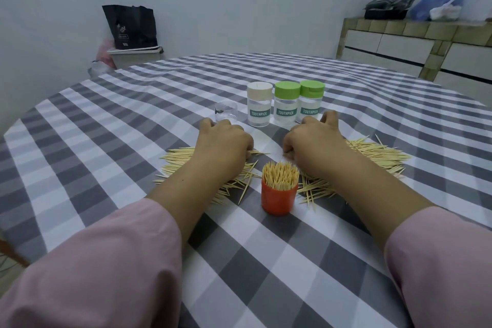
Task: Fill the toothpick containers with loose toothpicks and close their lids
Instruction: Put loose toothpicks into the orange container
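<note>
On the checked tablecloth (106,120), the left hand (223,144) curls down onto loose toothpicks (181,158), seemingly gathering them. Between the forearms stands a full orange container (278,198), lidless. The right hand (311,141) is likewise curled; whether either pinches any, I cannot tell. Next: bundle and lift a bunch.

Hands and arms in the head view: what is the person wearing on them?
Both arms wear loose, pale pink long sleeves, pushed up to leave the forearms bare. The left hand and right hand are bare: no gloves, rings, watch or bracelets visible.
</note>
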